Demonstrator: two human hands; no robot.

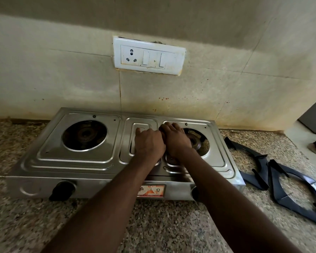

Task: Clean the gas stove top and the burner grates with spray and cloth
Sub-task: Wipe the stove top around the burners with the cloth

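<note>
A speckled granite counter (26, 225) runs under a stained tiled wall. The left hand (150, 143) and right hand (176, 138) press knuckles-up on the steel gas stove top (80, 161) by the right burner (195, 141); whether either holds anything, I cannot tell. The burner grates (290, 172) lie on the counter to the right. Leaning hard could slide the stove.

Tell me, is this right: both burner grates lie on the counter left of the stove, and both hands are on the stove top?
Wrong side: the head view shows the burner grates on the counter right of the stove. Left hand and right hand are on its top.
</note>
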